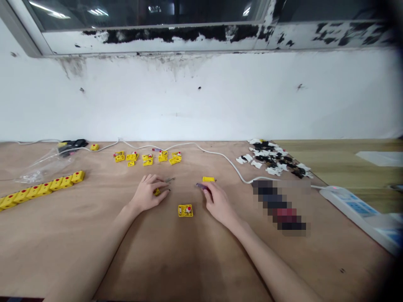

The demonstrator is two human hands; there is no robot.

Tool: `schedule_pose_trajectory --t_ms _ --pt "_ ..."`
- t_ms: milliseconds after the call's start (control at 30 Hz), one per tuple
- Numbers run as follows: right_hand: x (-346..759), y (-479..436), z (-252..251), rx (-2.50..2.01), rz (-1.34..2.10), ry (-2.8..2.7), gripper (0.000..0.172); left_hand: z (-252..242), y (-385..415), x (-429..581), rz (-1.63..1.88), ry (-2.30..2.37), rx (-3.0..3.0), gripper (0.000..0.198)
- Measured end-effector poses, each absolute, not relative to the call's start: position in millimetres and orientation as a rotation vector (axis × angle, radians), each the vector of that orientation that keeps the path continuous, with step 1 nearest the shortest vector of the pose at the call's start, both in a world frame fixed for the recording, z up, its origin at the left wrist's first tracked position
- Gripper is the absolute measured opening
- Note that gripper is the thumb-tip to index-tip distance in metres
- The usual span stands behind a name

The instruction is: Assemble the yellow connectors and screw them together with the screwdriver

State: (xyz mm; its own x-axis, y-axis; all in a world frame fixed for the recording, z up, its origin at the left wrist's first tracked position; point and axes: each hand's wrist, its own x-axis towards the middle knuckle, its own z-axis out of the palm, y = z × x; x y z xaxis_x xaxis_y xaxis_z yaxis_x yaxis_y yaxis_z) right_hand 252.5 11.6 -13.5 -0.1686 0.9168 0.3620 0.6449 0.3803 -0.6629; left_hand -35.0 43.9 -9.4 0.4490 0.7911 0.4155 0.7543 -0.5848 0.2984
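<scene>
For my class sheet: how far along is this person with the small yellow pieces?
Looks done: a loose group of small yellow pieces with red parts sits furthest from the hands. In hand: the left hand rests on a small yellow piece; the right hand holds a slim purple item. Seemingly left: the row of red-dotted yellow blocks and the black-and-white pile.

Left hand (147,193), right hand (218,202), yellow board (185,211) between

Left: block row (40,188) | behind: modules (163,156) | right: plastic pieces (273,158), power strip (349,209)
</scene>
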Motion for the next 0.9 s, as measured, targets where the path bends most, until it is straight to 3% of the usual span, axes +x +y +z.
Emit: schedule_pose_trajectory --t_ms 167,400,600,900 --pt "246.5 6.0 -4.8 -1.291 0.522 -1.890 0.023 -14.4 37.5 -18.9 0.789 1.404 2.613 0.016" --pt "248.8 1.9 4.1 -1.171 0.414 -1.737 0.013 -11.0 28.0 -10.1 0.783 1.099 2.581 0.022" --pt "249.7 1.6 0.4 -1.072 0.584 -1.422 0.029 -9.3 20.9 -3.8 0.834 0.943 2.395 0.027" --pt "231.7 9.0 9.3 -0.988 0.718 -1.315 0.028 -23.6 31.2 -6.7 0.869 1.064 2.381 0.016"
